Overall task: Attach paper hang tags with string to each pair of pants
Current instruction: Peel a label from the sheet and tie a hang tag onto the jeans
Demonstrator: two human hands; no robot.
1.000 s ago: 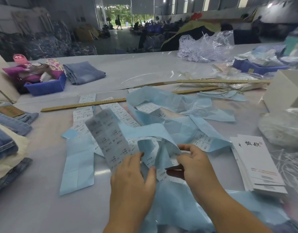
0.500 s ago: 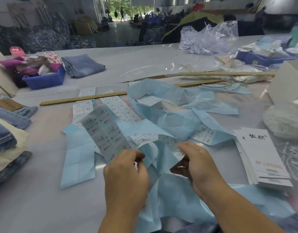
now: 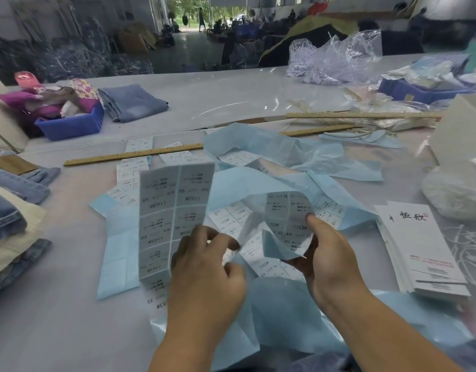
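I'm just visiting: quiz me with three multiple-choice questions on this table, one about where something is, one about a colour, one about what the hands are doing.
1. Where is the hang tag stack?
A. right of the hands
B. in the bin
C. on the jeans

2. What colour is the bin?
A. red
B. blue
C. green

3. What is the left hand doing?
A. resting flat
B. gripping a ruler
C. holding a label sheet

Answers: 1 A, it lies beside the right hand. 2 B, its walls are blue. 3 C, its fingers pinch the sheet upright.

Label sheets (image 3: 175,210) matt paper; rulers (image 3: 132,156) wood; bin (image 3: 70,127) plastic; pants (image 3: 132,102) denim.
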